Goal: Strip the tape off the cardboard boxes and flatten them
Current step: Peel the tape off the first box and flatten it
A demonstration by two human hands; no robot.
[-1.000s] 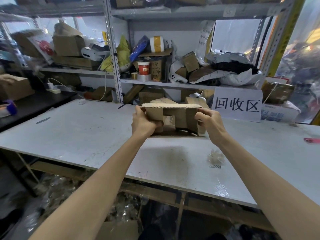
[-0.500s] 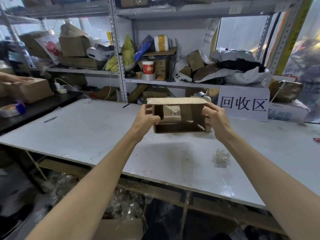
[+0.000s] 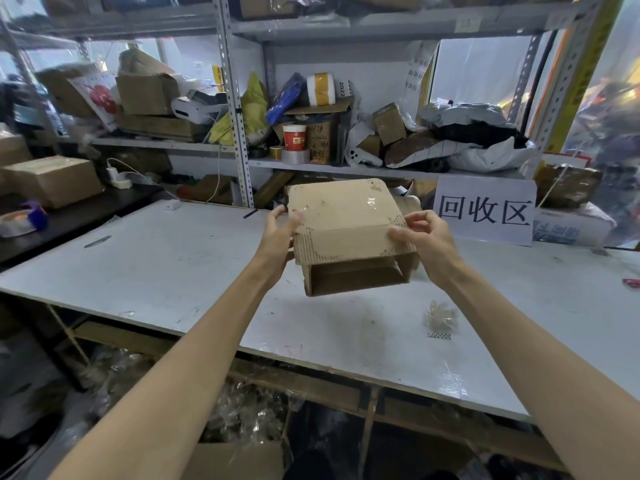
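Note:
A small brown cardboard box (image 3: 343, 220) hangs in the air above the white table (image 3: 166, 271), tilted so one broad face with shiny clear tape looks up at me and an open end faces down toward me. My left hand (image 3: 278, 233) grips its left edge. My right hand (image 3: 420, 233) pinches the near right corner of the top face with thumb and fingers. A crumpled wad of clear tape (image 3: 440, 318) lies on the table to the right, below the box.
A white sign with large characters (image 3: 485, 211) leans at the table's back right. Cluttered metal shelves (image 3: 311, 133) with boxes, tape rolls and bags stand behind. A black side table (image 3: 79, 216) at left holds a sealed box (image 3: 52, 180) and a tape dispenser (image 3: 24, 218).
The box has been turned over and tipped toward me: earlier its open side faced me, now its taped broad face is up. My right hand has shifted to the near right corner.

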